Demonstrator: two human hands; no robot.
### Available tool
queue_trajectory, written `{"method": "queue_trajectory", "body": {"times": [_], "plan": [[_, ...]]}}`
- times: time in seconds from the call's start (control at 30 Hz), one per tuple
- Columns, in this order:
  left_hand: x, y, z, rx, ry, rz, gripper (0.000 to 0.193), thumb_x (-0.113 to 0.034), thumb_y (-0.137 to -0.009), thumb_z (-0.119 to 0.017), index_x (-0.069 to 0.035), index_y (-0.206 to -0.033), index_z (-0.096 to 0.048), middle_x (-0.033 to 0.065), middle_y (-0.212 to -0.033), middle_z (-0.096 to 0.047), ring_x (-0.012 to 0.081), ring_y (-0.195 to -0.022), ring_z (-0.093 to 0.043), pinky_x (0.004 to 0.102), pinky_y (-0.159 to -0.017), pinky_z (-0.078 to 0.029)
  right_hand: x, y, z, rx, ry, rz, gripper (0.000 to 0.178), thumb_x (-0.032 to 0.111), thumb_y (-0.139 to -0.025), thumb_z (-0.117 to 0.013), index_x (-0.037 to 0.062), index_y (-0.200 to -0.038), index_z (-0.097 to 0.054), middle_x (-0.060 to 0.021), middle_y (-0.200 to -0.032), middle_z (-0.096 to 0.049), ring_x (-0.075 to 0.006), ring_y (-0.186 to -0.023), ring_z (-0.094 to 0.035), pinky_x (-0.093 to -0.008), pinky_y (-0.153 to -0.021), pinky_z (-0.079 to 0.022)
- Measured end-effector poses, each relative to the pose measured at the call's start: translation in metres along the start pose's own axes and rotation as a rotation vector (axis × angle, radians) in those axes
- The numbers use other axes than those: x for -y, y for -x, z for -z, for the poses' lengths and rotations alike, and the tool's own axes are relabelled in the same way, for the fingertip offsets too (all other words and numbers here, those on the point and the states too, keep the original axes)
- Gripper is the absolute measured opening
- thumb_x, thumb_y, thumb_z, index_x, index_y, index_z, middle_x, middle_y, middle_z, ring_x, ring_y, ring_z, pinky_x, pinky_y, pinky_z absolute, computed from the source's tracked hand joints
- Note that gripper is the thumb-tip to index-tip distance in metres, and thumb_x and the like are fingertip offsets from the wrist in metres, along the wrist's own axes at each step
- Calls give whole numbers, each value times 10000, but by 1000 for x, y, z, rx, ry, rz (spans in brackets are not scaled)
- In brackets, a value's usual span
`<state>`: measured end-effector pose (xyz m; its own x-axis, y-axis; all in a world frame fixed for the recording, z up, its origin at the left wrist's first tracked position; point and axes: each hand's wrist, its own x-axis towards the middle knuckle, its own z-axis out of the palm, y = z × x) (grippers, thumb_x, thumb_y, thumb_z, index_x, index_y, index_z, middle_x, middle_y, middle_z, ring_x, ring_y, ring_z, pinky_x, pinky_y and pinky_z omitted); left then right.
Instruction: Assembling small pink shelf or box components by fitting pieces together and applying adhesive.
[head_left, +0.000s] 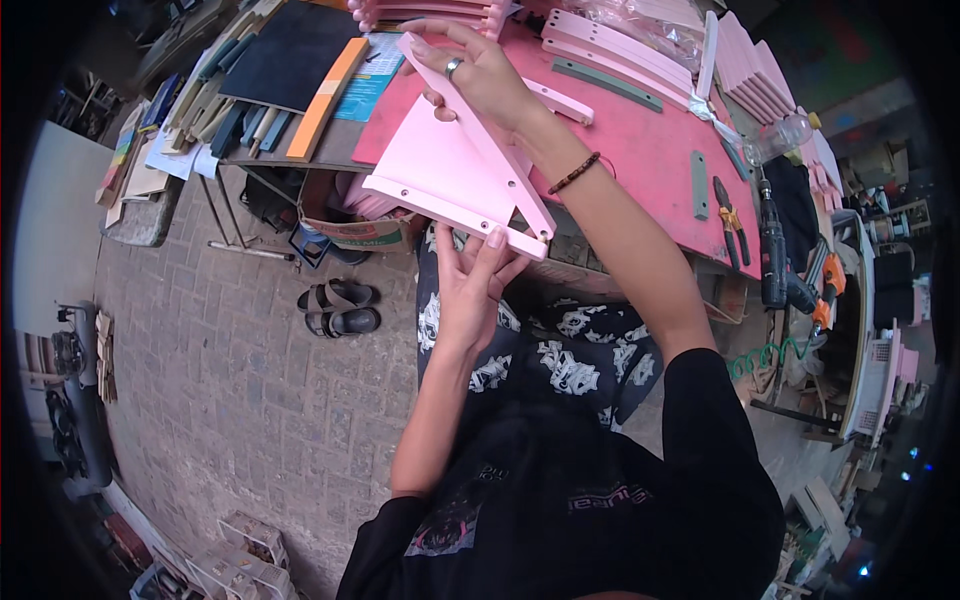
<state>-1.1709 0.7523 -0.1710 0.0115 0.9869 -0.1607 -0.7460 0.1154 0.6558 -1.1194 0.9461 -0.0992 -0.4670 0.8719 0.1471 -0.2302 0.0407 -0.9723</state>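
Note:
A pink wooden frame piece (pixel 420 150), made of a flat panel with strips along its edges, is held up over the near edge of the pink-topped table. My left hand (pixel 475 285) grips its lower strip (pixel 440 212) from below, thumb on the front and fingers behind. My right hand (pixel 480 80), with a ring on one finger, is wrapped round the upper end of a slanting pink strip (pixel 480 135). That strip meets the lower one at the right corner. Screw holes show in both strips. Part of the panel is hidden behind the slanting strip.
On the table (pixel 640 150) lie grey-green strips (pixel 605 85), stacked pink slats (pixel 620 50), pliers (pixel 730 222) and a power drill (pixel 772 250). An orange bar (pixel 328 100) and dark board (pixel 290 55) lie left. Below are a cardboard box (pixel 350 225) and sandals (pixel 340 308).

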Motion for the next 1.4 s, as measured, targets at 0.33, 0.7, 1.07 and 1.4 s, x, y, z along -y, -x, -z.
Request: {"method": "queue_trajectory", "body": {"times": [0.33,0.7,1.07,1.4], "plan": [[2,-2,1,61,29,9,635,-162,-1005,-563,-140,-1471,-132,187,-1311,-539,292,-1128,-632,421,-914,-576,3,4,-10,8,100,-8,386,266,-986,-615,120,-1336,-538,-96,-971,-654,-85,-625,-520,-211,-469,-411],[11,-6,10,146,53,-5,629,-262,-1025,-520,-153,-1496,-117,234,-1326,-525,349,-1151,-616,470,-921,-580,14,7,0,34,-53,154,396,262,-1025,-538,151,-1392,-440,-79,-944,-621,-80,-540,-509,-210,-393,-390],[20,-10,8,120,146,-91,503,-278,-1031,-501,-122,-1407,-204,261,-1250,-570,342,-1126,-635,406,-911,-595,69,101,0,-338,2,852,342,318,-1049,-456,196,-1358,-379,-117,-958,-552,-94,-487,-409,-204,-346,-318],[35,-7,14,268,280,-4,714,-187,-998,-571,-133,-1529,-97,251,-1363,-501,268,-1246,-555,362,-1065,-493,68,151,-13,-799,269,986,313,365,-1066,-363,273,-1352,-276,-109,-1004,-518,-106,-462,-398,-197,-330,-316]]}}
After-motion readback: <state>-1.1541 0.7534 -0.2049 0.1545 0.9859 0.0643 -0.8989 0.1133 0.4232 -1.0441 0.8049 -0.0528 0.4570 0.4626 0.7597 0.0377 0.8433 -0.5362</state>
